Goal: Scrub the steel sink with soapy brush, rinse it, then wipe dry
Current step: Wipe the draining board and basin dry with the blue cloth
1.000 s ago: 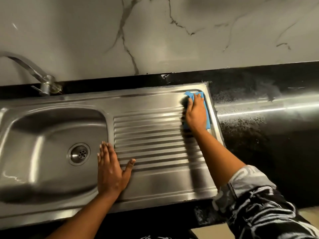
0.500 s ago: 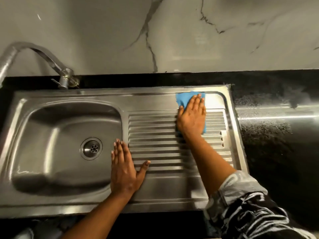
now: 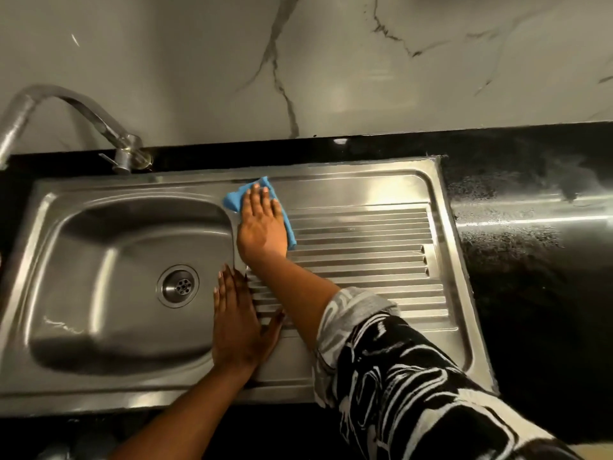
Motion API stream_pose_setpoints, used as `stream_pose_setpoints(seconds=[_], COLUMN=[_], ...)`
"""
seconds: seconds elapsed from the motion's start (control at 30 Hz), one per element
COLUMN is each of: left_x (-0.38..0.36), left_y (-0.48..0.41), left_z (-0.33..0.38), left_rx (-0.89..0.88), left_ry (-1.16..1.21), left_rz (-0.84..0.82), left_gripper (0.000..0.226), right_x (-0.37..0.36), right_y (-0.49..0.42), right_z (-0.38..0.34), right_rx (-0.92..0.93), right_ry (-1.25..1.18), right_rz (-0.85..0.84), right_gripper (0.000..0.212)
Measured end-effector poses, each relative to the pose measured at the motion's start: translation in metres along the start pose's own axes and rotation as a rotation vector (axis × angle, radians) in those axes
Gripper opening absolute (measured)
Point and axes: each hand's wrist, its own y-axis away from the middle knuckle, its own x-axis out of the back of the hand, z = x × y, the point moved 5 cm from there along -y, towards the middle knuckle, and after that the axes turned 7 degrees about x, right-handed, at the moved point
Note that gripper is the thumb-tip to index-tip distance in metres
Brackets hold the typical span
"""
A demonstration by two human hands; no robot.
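The steel sink [image 3: 381, 184] has a bowl [image 3: 99, 260] on the left with a round drain [image 3: 178, 287], and a ribbed drainboard [image 3: 365, 247] on the right. A blue cloth [image 3: 234, 200] lies at the drainboard's far left corner, by the bowl's rim. My right hand [image 3: 262, 224] presses flat on the cloth with straight fingers and covers most of it. My left hand [image 3: 237, 323] rests flat on the strip between the bowl and the drainboard, fingers straight, thumb spread out to the right.
A curved steel tap [image 3: 83, 111] stands at the back left. A black, wet-looking counter [image 3: 530, 247] runs to the right of the sink and behind it. A marble-patterned wall [image 3: 331, 61] rises at the back. The counter's front edge is just below the sink.
My right hand has slid the blue cloth from the drainboard's far right corner leftward along the back to the bowl's rim. My left hand has stayed flat in place.
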Motion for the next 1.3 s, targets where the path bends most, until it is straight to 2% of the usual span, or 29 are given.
stream_pose_setpoints(seconds=[0.07, 0.13, 0.23, 0.3, 0.37, 0.4, 0.47, 0.6, 0.7, 0.8, 0.9, 0.97, 1.03, 1.1, 1.3], left_x=[0.0, 0.001, 0.004, 0.007, 0.009, 0.009, 0.011, 0.01, 0.011, 0.01, 0.009, 0.009, 0.009, 0.01, 0.01], left_y=[0.0, 0.001, 0.002, 0.003, 0.004, 0.004, 0.005, 0.006, 0.006, 0.006, 0.005, 0.005, 0.005, 0.004, 0.005], left_z=[-0.001, -0.001, 0.002, 0.004, 0.004, 0.004, 0.005, 0.006, 0.006, 0.005, 0.005, 0.005, 0.005, 0.005, 0.005], left_rx=[-0.009, -0.017, 0.004, 0.009, 0.007, 0.004, -0.001, -0.005, -0.003, -0.003, 0.001, 0.008, 0.01, 0.014, 0.003], left_ry=[0.026, 0.024, 0.022, 0.045, 0.049, 0.046, 0.033, 0.013, 0.018, 0.018, 0.012, 0.007, 0.008, 0.017, 0.058], left_rz=[-0.001, -0.002, 0.008, 0.012, 0.023, 0.021, 0.017, 0.016, 0.02, 0.017, 0.007, -0.002, -0.003, -0.005, 0.003], left_gripper=[0.119, 0.12, 0.125, 0.129, 0.128, 0.128, 0.127, 0.128, 0.128, 0.128, 0.128, 0.128, 0.128, 0.128, 0.126], right_x=[0.002, 0.014, 0.038, 0.048, 0.053, 0.057, 0.067, 0.109, 0.12, 0.12, 0.102, 0.08, 0.067, 0.06, 0.046], right_y=[0.005, 0.015, 0.033, 0.048, 0.067, 0.079, 0.107, 0.154, 0.166, 0.168, 0.158, 0.149, 0.145, 0.143, 0.128], right_z=[-0.016, -0.019, 0.007, 0.036, 0.079, 0.103, 0.148, 0.21, 0.207, 0.185, 0.166, 0.169, 0.179, 0.183, 0.16], right_rx=[0.133, 0.109, -0.198, -0.343, -0.453, -0.501, -0.54, -0.517, -0.462, -0.347, -0.274, -0.357, -0.459, -0.492, -0.484], right_ry=[-0.092, -0.42, -1.03, -1.39, -1.534, -1.496, -1.26, -0.5, -0.285, 0.049, 0.123, 0.111, 0.108, 0.144, 0.149], right_rz=[-0.026, 0.014, 0.182, 0.245, 0.308, 0.317, 0.299, 0.47, 0.545, 0.577, 0.43, 0.261, 0.172, 0.141, 0.152], right_gripper=[0.063, 0.052, 0.034, 0.029, 0.033, 0.034, 0.034, 0.046, 0.056, 0.067, 0.084, 0.105, 0.12, 0.121, 0.106])
